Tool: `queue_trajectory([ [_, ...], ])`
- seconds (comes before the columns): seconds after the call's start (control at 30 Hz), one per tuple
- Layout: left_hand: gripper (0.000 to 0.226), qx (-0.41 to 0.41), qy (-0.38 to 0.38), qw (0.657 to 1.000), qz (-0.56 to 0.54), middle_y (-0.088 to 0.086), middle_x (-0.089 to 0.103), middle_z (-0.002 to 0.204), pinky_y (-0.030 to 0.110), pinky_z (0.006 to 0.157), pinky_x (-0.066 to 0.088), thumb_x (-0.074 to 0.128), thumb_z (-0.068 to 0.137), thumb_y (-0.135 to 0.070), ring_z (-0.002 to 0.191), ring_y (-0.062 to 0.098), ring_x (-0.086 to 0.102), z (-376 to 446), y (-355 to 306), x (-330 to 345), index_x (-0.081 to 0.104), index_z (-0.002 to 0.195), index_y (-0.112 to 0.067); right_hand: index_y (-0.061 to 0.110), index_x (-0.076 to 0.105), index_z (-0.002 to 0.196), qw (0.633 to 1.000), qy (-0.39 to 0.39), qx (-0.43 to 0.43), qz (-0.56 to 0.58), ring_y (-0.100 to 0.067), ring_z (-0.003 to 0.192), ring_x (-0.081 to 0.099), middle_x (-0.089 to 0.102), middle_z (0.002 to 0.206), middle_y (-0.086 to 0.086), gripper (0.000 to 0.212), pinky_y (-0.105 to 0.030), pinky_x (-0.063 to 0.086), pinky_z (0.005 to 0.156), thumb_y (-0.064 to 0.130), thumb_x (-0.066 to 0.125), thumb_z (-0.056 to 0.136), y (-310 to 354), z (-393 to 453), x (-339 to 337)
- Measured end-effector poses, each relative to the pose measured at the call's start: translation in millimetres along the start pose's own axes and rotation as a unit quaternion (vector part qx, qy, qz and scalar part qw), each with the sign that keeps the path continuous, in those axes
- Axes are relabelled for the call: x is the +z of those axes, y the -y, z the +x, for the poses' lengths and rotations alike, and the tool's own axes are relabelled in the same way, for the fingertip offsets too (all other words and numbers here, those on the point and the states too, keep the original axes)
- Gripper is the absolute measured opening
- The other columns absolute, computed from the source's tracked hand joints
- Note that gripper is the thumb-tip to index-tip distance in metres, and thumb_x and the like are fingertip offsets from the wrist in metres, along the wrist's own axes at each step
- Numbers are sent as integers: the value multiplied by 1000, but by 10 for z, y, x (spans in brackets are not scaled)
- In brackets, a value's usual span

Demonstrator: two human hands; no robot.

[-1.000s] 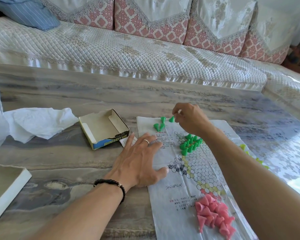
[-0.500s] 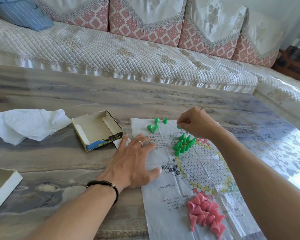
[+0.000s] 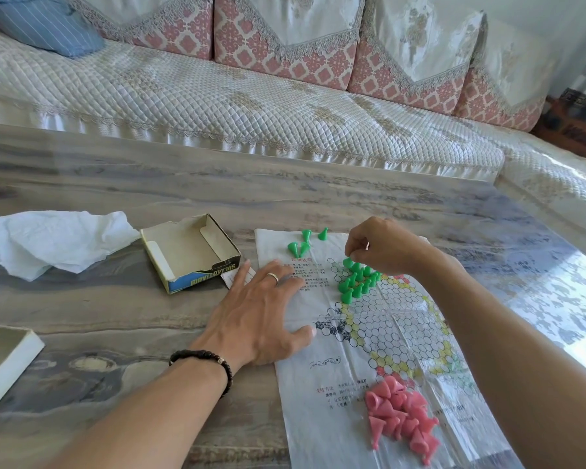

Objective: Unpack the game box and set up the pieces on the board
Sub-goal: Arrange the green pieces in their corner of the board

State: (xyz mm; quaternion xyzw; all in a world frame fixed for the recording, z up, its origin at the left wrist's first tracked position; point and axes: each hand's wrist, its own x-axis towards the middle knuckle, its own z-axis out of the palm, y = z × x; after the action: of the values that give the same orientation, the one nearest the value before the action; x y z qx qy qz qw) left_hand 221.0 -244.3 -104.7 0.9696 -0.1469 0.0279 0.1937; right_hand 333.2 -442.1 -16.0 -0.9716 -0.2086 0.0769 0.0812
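Pinning the thin paper board (image 3: 379, 353) flat on the table (image 3: 217, 198), your left hand (image 3: 261, 316) lies open, fingers spread on its left edge. The sheet looks light and creased, so it will likely slide or lift unless you hold it down. The opened game box (image 3: 190, 252) sits just left of it. Your right hand (image 3: 383, 248) pinches a green piece (image 3: 347, 263) at the cluster's far tip. These cones look tiny, light and tippy; take each by its narrow top.
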Motion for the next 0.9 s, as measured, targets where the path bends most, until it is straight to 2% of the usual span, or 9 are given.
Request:
queue_trajectory([
  [0.2, 81, -3, -1, 1000, 3, -7, 17, 159, 45, 119, -7, 44, 79, -69, 147, 8, 0, 11, -4, 6, 25, 148, -31, 16, 75, 87, 1000, 11, -6, 4, -1, 73, 61, 66, 76, 11, 19, -12, 40, 58, 3, 61, 84, -29, -17, 50],
  [0.37, 80, -4, -4, 1000, 2, -7, 18, 159, 45, 119, -6, 45, 79, -68, 147, 7, 1, 1, -10, 0, 26, 147, -31, 18, 75, 87, 1000, 17, -7, 6, 2, 71, 60, 65, 75, 12, 17, -9, 36, 56, 5, 63, 84, -28, -20, 79],
  [0.7, 80, -3, -5, 1000, 0, -7, 20, 158, 46, 119, -5, 44, 78, -69, 147, 7, 1, 7, -9, 10, 27, 147, -31, 20, 76, 86, 1000, 11, 1, 7, -1, 75, 62, 65, 75, 14, 18, -11, 37, 58, 6, 64, 84, -39, -17, 96],
  [0.8, 80, -3, -5, 1000, -2, -6, 19, 159, 46, 119, -6, 45, 79, -68, 147, 8, 1, 4, -10, 5, 27, 147, -30, 20, 74, 95, 1000, 6, -6, -7, -6, 85, 57, 57, 80, 16, 14, -18, 39, 71, 13, 67, 86, -24, -44, 72],
  [0.9, 80, -2, -5, 1000, -2, -6, 20, 159, 45, 119, -8, 46, 80, -68, 147, 8, 1, -1, -18, -1, 28, 147, -30, 20, 70, 110, 1000, -19, -10, -1, 0, 80, 50, 57, 94, 9, 22, -23, 37, 78, 23, 66, 89, -35, -36, 57],
])
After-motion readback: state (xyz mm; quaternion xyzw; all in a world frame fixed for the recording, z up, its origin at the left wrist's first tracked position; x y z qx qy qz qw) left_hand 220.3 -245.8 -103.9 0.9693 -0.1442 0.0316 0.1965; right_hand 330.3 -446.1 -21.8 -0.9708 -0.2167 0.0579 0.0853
